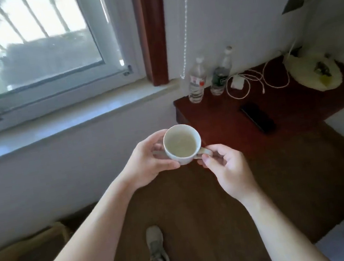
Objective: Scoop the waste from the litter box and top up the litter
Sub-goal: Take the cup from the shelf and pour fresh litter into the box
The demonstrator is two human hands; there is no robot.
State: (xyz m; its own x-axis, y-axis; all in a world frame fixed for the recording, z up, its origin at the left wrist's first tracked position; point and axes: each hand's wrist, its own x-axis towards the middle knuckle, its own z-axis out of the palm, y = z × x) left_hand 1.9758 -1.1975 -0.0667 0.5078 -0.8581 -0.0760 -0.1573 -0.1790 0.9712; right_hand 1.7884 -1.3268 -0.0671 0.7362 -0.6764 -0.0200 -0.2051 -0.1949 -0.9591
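A white cup (181, 143) with pale contents is held above the wooden floor (179, 218), just off the near left corner of the red-brown table (219, 111). Its body is cradled by the left hand (146, 161), fingers curled round it — its handle is pinched by the right hand (225, 167). Two bottles (197, 82) are stood at the table's far left corner.

I'm seeing a room in a home, probably a bedroom. There's a barred window (43, 49) over a pale sill (65, 121), a wood floor (201, 215), and a dark red side table (219, 109). Two plastic bottles (197, 84) stand at the table's back left corner, with a white charger (236, 82) beside them.
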